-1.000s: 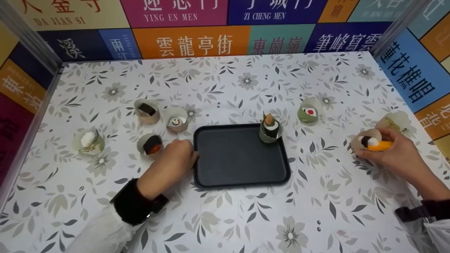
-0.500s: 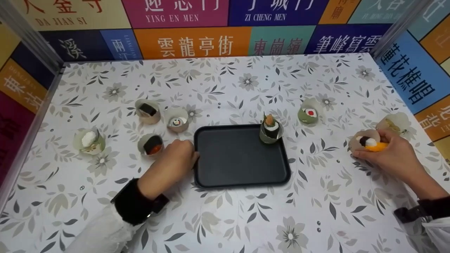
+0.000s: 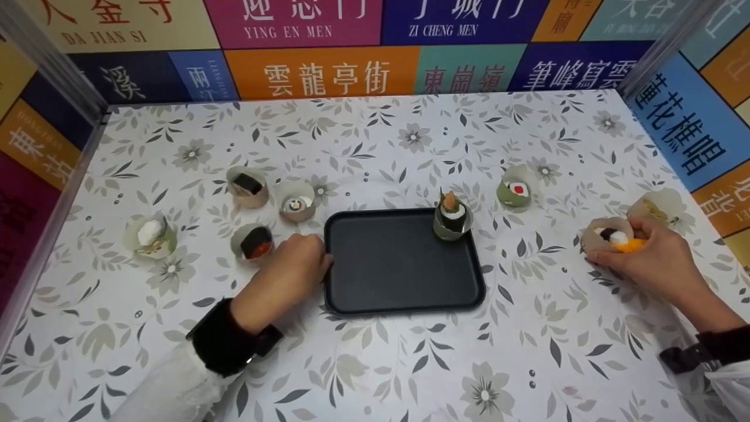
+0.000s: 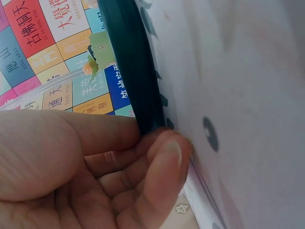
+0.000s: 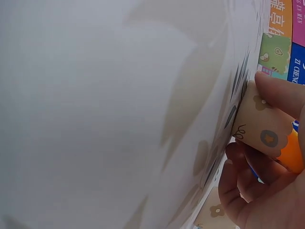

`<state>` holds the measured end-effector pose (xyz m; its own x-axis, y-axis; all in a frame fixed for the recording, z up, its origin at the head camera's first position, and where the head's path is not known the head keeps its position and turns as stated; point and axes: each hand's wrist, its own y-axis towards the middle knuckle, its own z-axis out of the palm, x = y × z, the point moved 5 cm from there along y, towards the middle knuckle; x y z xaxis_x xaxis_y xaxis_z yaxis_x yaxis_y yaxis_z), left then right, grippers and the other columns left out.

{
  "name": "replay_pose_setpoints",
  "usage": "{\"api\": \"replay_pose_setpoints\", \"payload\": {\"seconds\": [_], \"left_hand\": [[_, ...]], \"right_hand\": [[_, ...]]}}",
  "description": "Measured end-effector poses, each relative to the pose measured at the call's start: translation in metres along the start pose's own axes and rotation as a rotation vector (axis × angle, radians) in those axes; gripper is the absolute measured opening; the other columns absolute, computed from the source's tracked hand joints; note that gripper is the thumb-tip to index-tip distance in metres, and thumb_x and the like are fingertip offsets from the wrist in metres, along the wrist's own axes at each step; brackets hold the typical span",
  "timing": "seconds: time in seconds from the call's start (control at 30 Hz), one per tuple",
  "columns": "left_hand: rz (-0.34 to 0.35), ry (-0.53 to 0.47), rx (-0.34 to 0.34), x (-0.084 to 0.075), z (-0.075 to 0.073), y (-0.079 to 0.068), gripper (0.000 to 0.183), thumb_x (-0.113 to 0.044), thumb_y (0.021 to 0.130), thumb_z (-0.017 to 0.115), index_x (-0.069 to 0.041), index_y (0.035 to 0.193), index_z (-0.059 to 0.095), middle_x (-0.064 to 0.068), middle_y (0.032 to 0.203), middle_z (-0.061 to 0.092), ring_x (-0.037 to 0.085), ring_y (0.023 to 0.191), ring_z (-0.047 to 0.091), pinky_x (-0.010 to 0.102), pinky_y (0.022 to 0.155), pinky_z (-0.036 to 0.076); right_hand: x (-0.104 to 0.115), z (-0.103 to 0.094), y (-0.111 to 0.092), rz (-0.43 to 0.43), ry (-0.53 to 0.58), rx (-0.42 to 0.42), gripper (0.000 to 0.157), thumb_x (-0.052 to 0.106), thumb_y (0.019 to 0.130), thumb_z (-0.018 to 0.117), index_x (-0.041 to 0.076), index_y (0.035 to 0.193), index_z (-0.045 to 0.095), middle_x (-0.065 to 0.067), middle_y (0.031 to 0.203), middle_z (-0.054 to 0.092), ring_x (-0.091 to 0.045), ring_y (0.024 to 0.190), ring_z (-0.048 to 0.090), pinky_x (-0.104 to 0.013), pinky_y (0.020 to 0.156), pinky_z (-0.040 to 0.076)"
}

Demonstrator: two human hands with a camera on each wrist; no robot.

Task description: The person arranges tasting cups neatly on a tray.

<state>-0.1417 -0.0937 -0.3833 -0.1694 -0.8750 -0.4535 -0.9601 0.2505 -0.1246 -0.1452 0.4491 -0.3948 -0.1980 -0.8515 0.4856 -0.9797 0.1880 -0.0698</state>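
At the left edge of a black rectangular tray, my left hand pinches the rim; the left wrist view shows thumb and fingers meeting at the tray's edge. On the tray's far right corner stands a paper cup with a dark-wrapped sushi roll sticking up. Over at the right, my right hand grips a beige paper cup between thumb and fingers. Inside it sits a white-and-orange sushi piece with a dark band, partly hidden by the fingers.
Left of the tray are paper cups with a dark-topped piece, a round roll, an orange-topped piece and a white piece. A green cup and another cup stand right. Printed panels border the table.
The right hand and the beige cup it grips have shifted slightly to the left. The left hand and the tray stay where they were.
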Motion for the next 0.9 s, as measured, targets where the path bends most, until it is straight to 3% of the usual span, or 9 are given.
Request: {"api": "replay_pose_setpoints", "payload": {"seconds": [0.17,0.43,0.7,0.9], "left_hand": [[-0.018,0.014,0.004,0.001,0.0,0.0,0.02,-0.013,0.097,0.07,-0.002,0.08,0.067,0.019,0.079,0.068,0.038,0.078,0.069,0.052,0.068,0.054],[0.029,0.0,-0.02,0.0,-0.001,-0.001,0.024,-0.008,0.095,0.069,-0.003,0.072,0.063,0.016,0.073,0.065,0.036,0.075,0.068,0.05,0.065,0.053],[0.029,-0.008,-0.012,0.0,-0.001,-0.001,0.028,-0.008,0.095,0.068,-0.006,0.068,0.06,0.011,0.069,0.062,0.031,0.072,0.065,0.047,0.062,0.052],[0.036,-0.006,-0.023,-0.001,-0.001,-0.001,0.028,-0.008,0.095,0.068,-0.007,0.068,0.06,0.012,0.069,0.062,0.033,0.073,0.066,0.047,0.062,0.052]], "right_hand": [[-0.001,-0.002,-0.001,0.007,0.008,0.0,0.077,0.046,0.077,0.092,-0.004,0.121,0.054,-0.022,0.111,0.058,-0.03,0.094,0.055,-0.01,0.062,0.043],[0.006,-0.006,-0.003,-0.008,0.022,-0.025,0.07,0.044,0.078,0.093,-0.001,0.119,0.058,-0.018,0.111,0.06,-0.016,0.086,0.053,-0.013,0.062,0.044],[0.033,-0.016,-0.004,0.0,0.074,-0.012,0.066,0.044,0.081,0.09,0.004,0.122,0.058,-0.016,0.119,0.058,-0.024,0.095,0.05,-0.015,0.064,0.044],[0.06,-0.02,-0.005,-0.023,0.091,-0.026,0.076,0.046,0.08,0.09,0.0,0.131,0.056,-0.015,0.121,0.057,-0.025,0.099,0.049,-0.011,0.067,0.043]]}}
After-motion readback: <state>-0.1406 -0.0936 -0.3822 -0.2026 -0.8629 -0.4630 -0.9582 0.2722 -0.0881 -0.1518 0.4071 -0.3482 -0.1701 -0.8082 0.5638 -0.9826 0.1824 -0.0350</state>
